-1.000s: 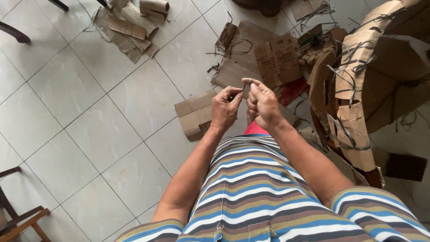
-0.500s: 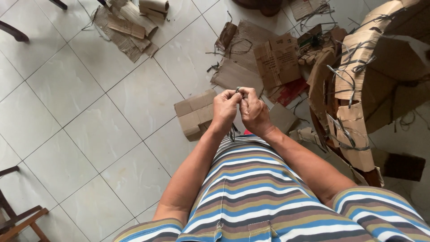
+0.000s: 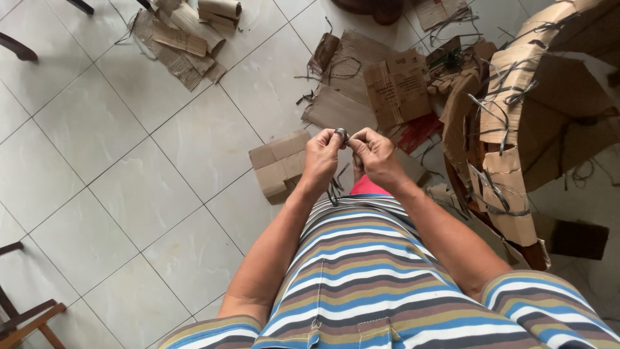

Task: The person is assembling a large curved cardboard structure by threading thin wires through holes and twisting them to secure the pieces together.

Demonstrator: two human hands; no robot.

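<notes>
My left hand and my right hand meet in front of my striped shirt, fingertips pinched together on a thin dark strap. The strap's loose end hangs down between my wrists. Both hands are closed around it. Just below and left of my hands a small folded cardboard box lies on the white floor tiles.
A big cardboard structure bound with dark straps stands at the right. Flattened cardboard sheets and strap scraps litter the floor beyond my hands. More torn cardboard lies at top left. Wooden chair legs show at bottom left.
My hands have drawn closer together and turned slightly, the right hand dropping from its raised pinch to meet the left on the strap. The view has barely shifted.
</notes>
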